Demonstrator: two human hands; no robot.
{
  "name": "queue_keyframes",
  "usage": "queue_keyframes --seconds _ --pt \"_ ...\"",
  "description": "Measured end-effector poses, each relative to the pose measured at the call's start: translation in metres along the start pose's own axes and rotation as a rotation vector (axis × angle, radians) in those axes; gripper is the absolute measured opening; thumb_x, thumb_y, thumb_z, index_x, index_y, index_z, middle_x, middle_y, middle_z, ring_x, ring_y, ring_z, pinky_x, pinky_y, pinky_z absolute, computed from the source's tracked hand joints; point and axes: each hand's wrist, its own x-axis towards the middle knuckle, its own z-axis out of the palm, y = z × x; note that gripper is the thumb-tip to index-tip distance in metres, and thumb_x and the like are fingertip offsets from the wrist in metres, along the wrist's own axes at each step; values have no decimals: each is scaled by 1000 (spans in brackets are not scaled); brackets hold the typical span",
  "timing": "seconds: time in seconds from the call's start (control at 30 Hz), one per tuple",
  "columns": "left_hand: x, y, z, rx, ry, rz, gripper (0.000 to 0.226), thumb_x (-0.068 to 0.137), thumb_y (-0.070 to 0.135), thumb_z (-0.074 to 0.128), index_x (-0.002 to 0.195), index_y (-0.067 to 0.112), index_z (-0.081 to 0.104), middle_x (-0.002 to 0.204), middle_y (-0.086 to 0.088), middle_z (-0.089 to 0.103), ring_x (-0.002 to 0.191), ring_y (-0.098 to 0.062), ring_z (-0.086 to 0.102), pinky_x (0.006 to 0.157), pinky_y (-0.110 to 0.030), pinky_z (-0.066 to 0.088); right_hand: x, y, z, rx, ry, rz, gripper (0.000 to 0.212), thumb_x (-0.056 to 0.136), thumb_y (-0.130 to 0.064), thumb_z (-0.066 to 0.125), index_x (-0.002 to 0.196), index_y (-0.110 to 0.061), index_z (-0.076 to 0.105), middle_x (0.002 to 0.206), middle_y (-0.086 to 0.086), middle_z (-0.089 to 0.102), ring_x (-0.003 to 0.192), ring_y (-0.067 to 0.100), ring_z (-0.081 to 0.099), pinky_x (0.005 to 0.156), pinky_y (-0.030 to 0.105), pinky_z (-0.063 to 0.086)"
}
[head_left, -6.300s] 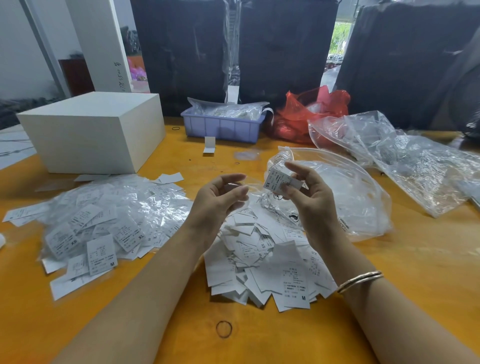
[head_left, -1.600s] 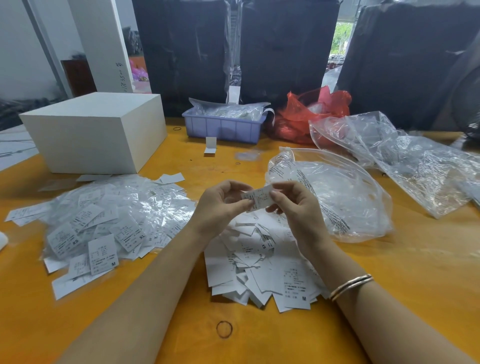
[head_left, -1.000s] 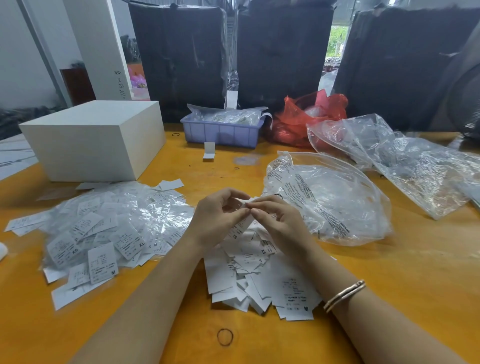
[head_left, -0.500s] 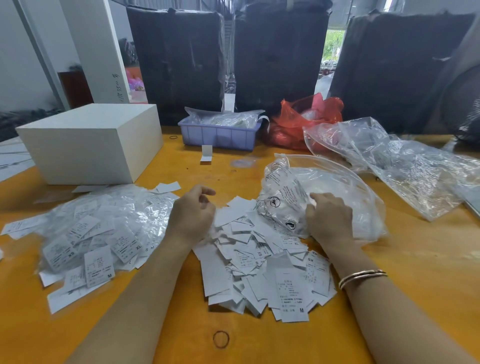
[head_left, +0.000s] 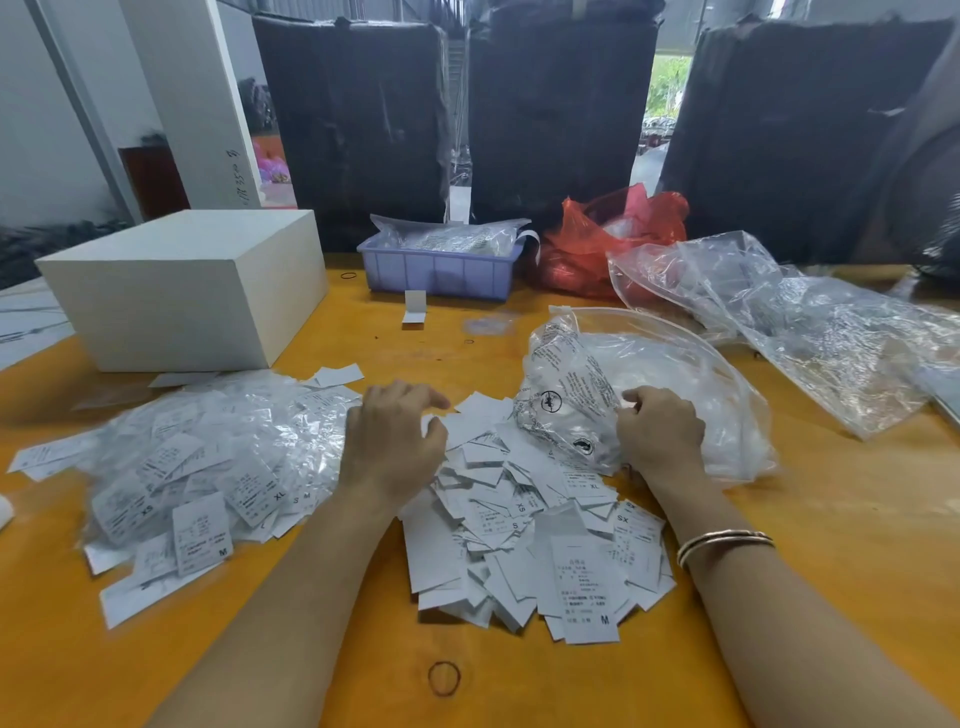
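**A:** What is the left hand doing?

**B:** The left hand (head_left: 392, 441) hangs low over the far left edge of the loose labels (head_left: 519, 519). Its fingers are loosely bent and the thumb stands apart from them. I see nothing between them. I cannot tell whether the fingertips touch the paper.

**A:** And the right hand?

**B:** The right hand (head_left: 660, 431) lies on the clear bag (head_left: 675, 364). Its fingers are curled into the plastic, so it grips a fold of the bag beside the printed part.

**A:** Where are the labels, seen from the hands?

**B:** The loose labels lie between the two hands and spread back toward the person, between the two forearms. The sleeved labels (head_left: 208, 467) lie in a shiny heap just left of the left hand.

**A:** What else is around?

**B:** Beyond the left hand, well apart, stands a white box (head_left: 182, 291). Beyond the gap between the hands is a blue tray (head_left: 436, 270), with a red bag (head_left: 597, 244) beside it. Crumpled plastic (head_left: 805, 322) lies right of the right hand and farther away. A bracelet (head_left: 724, 540) sits on the right wrist. Nearer to the person than both hands, a rubber band (head_left: 444, 678) lies on the orange table (head_left: 831, 545).
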Motion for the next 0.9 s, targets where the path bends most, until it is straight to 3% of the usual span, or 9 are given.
queue_keyframes --seconds 0.1,0.27,0.43,0.57,0.63,0.67,0.73,0.8,0.9 --pt "-4 11 5 -160 -74 140 19 88 13 58 103 20 67 108 2 63 109 -19 48 93 -37 36 1 0 1 -173 -41 -17 29 93 -21 47 114 -14 66 114 13 59 106 33 48 87 39 40" --pt "-8 19 13 -211 -117 208 18 90 12 58 103 20 68 108 4 63 109 -16 47 85 -28 27 1 2 0 142 91 9 12 86 -22 64 88 -11 67 92 9 66 90 28 56 85 45 46" --pt "-7 19 13 -272 -123 177 19 89 10 58 100 21 68 106 5 63 108 -18 48 90 -35 34 0 7 1 149 100 -31 30 94 -29 54 88 -6 71 78 9 66 78 28 56 80 43 44" --pt "-8 21 10 -314 -107 165 18 91 10 57 101 19 69 106 5 64 109 -18 49 93 -38 36 -6 0 -6 234 357 -144 24 92 -23 58 98 -6 73 99 14 69 95 35 59 84 46 44" --pt "-8 24 9 -404 -116 144 17 92 15 57 104 21 67 109 8 62 110 -15 48 95 -36 36 -13 -8 -11 352 447 -300 16 89 -17 63 92 -5 73 92 13 69 87 30 61 78 44 47" --pt "-8 25 8 -467 -135 129 18 93 19 56 108 23 66 111 9 61 111 -13 48 95 -33 36 -19 -14 -12 468 387 -374 11 88 -13 64 90 -5 71 87 11 69 81 26 61 76 36 48" --pt "-7 26 6 -594 -211 96 22 93 32 56 114 29 61 114 14 58 112 -6 48 93 -22 37 -33 -29 -12 726 90 -447 6 87 -4 62 89 -9 64 82 8 68 76 21 63 72 23 50" --pt "-6 28 3 -706 -305 57 31 88 47 56 115 33 58 113 18 58 106 3 52 87 -13 40 -44 -43 -9 891 -201 -458 20 85 6 58 87 -14 56 80 4 65 75 13 64 72 23 52" --pt "-4 30 3 -826 -328 -7 27 80 43 65 99 23 66 96 9 68 87 0 62 75 -18 49 -51 -54 -4 1017 -374 -454 28 83 15 55 84 -13 52 75 3 59 67 11 60 69 26 52"
